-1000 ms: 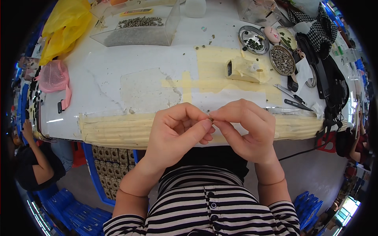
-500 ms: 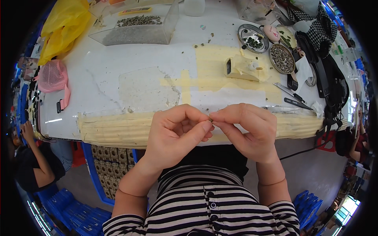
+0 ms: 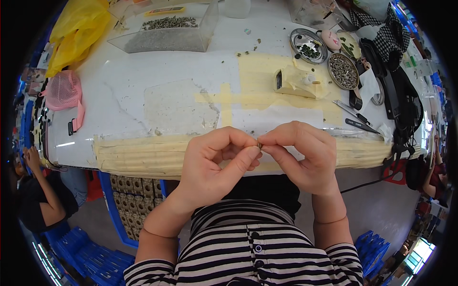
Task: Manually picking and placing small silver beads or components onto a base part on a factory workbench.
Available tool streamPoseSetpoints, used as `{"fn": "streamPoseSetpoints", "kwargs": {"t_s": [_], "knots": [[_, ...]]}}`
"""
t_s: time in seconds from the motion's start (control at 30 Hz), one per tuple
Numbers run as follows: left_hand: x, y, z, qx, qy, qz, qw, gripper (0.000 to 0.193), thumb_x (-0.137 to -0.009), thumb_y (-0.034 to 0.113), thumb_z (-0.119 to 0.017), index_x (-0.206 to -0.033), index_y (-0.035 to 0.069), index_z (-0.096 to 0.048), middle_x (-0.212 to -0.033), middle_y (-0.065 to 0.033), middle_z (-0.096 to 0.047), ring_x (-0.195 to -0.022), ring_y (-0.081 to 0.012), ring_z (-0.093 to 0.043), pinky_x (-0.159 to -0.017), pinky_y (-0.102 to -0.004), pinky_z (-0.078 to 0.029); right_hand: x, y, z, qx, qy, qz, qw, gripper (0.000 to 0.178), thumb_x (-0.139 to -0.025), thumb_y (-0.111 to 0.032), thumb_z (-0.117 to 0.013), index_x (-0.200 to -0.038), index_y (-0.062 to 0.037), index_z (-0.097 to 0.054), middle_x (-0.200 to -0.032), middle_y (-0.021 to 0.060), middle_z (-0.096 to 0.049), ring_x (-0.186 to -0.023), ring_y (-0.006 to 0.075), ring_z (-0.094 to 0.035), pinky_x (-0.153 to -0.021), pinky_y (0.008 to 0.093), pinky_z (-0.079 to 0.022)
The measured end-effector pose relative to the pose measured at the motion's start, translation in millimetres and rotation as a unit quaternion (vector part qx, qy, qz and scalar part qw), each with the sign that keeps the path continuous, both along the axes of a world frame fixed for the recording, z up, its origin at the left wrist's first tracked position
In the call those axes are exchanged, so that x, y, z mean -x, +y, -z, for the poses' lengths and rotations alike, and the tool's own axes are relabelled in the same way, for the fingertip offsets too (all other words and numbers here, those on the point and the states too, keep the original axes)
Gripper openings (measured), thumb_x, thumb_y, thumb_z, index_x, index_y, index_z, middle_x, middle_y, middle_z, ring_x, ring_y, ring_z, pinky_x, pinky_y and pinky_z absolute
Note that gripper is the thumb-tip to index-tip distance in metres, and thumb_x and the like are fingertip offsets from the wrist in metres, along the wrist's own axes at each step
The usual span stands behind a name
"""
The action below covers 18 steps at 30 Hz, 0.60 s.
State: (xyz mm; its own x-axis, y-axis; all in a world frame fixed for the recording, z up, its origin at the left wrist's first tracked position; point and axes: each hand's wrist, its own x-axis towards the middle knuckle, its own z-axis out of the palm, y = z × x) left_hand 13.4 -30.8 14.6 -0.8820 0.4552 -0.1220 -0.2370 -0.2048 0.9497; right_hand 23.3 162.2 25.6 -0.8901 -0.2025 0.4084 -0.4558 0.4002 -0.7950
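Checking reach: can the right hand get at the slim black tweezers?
Likely yes: the tweezers lie right of the right hand, nothing tall between; its fingertips pinch a tiny piece, though.

Worktop [image 3: 126, 76] from above. At the front edge, a small piece [image 3: 259, 145] sits between left grip [image 3: 210, 167] and right grip [image 3: 305, 159]. Left: a bag [image 3: 78, 33] at the back, a pouch [image 3: 65, 90] before it. Right of the bag: a tub [image 3: 167, 45] with loose bits inside. Right: a tray [image 3: 292, 44] behind a dish [image 3: 343, 88]; tweezers [image 3: 361, 125] before the dish, a block [image 3: 295, 84] to its left. Below the worktop, left of the person: a crate [image 3: 111, 205].
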Motion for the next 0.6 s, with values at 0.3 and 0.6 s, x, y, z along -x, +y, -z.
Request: {"fn": "streamPoseSetpoints", "kwargs": {"t_s": [0.3,0.6], "knots": [[4.0,-3.0,0.4,-0.026,-0.045,0.023,0.998,0.01,-0.095,0.003,-0.062,-0.101,-0.004,-0.063,-0.089,-0.0066,-0.068,-0.082,-0.0099,-0.066,-0.074,-0.0232,-0.056,-0.4,2.8,4.5,0.094,-0.097,-0.018,0.991,0.012,-0.081,0.006,-0.071,-0.092,0.0008,-0.071,-0.084,0.0087,-0.07,-0.076,0.016,-0.07,-0.07,0.0256,-0.056],[1.9,-1.7,2.0,-0.026,-0.02,0.014,0.999,0.012,-0.095,0.0,-0.06,-0.103,-0.006,-0.065,-0.094,-0.0086,-0.069,-0.086,-0.0113,-0.067,-0.079,-0.0255,-0.058,0.6,4.5,0.0,0.045,-0.056,-0.021,0.997,0.015,-0.078,0.007,-0.072,-0.091,0.0008,-0.07,-0.082,0.0085,-0.068,-0.074,0.0166,-0.069,-0.067,0.0263,-0.055]]}}
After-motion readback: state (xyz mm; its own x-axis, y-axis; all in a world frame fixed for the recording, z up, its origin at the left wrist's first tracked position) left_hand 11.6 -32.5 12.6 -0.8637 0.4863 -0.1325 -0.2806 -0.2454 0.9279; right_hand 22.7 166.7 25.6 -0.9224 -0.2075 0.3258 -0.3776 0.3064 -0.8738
